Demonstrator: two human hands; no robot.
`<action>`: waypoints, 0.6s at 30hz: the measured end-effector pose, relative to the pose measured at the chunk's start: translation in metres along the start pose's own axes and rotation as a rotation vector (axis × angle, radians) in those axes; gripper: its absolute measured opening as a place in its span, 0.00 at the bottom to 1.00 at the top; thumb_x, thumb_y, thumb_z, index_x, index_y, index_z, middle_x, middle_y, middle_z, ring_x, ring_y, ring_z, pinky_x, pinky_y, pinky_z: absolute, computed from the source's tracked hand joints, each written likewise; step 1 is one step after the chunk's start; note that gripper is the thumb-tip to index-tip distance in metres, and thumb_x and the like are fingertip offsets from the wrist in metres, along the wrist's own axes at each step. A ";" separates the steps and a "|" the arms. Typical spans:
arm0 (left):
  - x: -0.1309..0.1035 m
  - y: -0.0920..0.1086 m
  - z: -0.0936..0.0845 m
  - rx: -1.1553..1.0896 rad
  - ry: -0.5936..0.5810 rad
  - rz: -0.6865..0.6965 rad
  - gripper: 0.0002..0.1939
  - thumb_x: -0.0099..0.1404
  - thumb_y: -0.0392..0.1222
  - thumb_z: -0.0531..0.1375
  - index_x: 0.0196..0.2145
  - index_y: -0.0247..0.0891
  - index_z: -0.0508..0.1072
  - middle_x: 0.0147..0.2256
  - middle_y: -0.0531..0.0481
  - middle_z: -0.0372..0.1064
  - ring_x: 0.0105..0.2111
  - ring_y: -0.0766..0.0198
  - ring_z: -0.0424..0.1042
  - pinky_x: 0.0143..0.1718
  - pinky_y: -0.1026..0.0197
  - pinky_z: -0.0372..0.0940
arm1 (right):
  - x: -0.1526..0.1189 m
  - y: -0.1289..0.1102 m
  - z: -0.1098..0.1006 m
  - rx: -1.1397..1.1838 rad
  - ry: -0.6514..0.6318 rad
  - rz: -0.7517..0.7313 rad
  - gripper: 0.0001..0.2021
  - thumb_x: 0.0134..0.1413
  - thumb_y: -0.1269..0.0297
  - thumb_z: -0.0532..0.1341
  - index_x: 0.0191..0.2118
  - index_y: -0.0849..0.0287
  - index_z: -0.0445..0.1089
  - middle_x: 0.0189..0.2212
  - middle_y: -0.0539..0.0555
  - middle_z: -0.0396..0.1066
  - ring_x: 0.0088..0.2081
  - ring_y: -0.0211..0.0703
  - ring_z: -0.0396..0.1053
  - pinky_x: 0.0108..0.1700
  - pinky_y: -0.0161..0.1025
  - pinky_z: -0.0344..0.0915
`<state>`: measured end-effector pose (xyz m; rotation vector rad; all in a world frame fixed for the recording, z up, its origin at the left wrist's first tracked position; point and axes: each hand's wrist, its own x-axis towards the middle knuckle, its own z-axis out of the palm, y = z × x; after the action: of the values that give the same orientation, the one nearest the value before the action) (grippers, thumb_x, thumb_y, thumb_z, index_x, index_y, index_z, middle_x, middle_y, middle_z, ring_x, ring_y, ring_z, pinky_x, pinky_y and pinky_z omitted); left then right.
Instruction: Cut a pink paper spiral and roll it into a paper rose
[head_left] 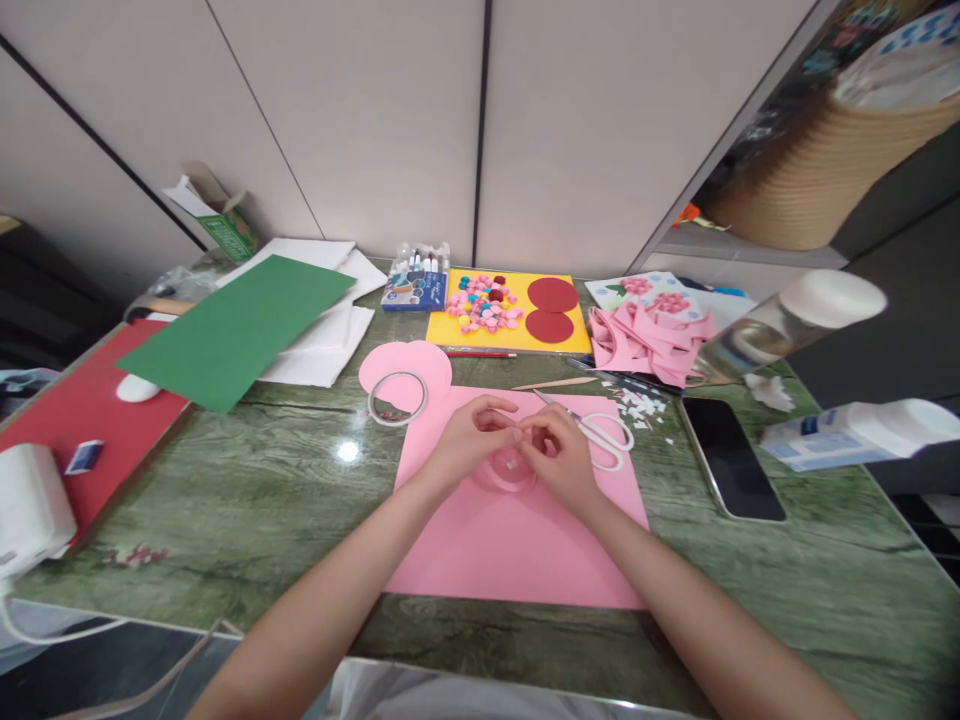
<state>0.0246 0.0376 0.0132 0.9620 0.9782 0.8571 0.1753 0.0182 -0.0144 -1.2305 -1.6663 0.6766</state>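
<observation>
Over a pink sheet of paper (517, 550), my left hand (476, 437) and my right hand (559, 458) meet with fingertips pinched together. Whatever lies between the fingertips is too small to make out. Just below them is a pinkish, ring-like round thing (512, 483) with a small whitish bit in its middle; the fingers partly cover it. White-handled scissors (611, 440) lie beside my right hand, on the sheet's right side. Left of my left hand, a roll of tape (373, 398) rests against pink paper circles (427, 362).
Behind the sheet, a yellow sheet (439, 335) bears several small paper balls (487, 308) and two dark red circles (551, 327). Pink scraps (652, 345), a phone (731, 457) and bottles (855, 430) stand or lie right. Green paper (240, 330) and red paper (142, 440) lie left.
</observation>
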 end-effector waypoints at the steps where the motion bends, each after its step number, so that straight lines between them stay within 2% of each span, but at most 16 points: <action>1: 0.001 0.000 -0.001 -0.004 0.000 0.001 0.17 0.47 0.35 0.65 0.37 0.34 0.68 0.26 0.51 0.71 0.28 0.67 0.70 0.33 0.64 0.62 | 0.000 0.000 0.000 0.004 -0.006 -0.004 0.02 0.49 0.68 0.61 0.31 0.55 0.70 0.25 0.47 0.57 0.25 0.36 0.58 0.26 0.36 0.58; 10: 0.000 0.004 0.001 0.080 0.020 -0.034 0.16 0.47 0.32 0.63 0.36 0.34 0.67 0.25 0.53 0.68 0.27 0.68 0.69 0.34 0.64 0.62 | -0.002 0.004 0.000 -0.003 -0.131 -0.055 0.09 0.55 0.69 0.56 0.39 0.52 0.72 0.25 0.48 0.57 0.27 0.37 0.59 0.29 0.36 0.59; 18: 0.000 0.000 0.002 0.058 0.014 0.032 0.16 0.49 0.36 0.64 0.37 0.33 0.67 0.28 0.51 0.70 0.31 0.66 0.70 0.36 0.63 0.63 | -0.002 0.005 0.000 -0.053 0.010 -0.021 0.06 0.52 0.70 0.59 0.34 0.55 0.72 0.21 0.45 0.54 0.24 0.36 0.56 0.27 0.35 0.54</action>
<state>0.0263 0.0367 0.0141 1.0246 1.0065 0.8677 0.1776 0.0178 -0.0200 -1.2497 -1.6961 0.6159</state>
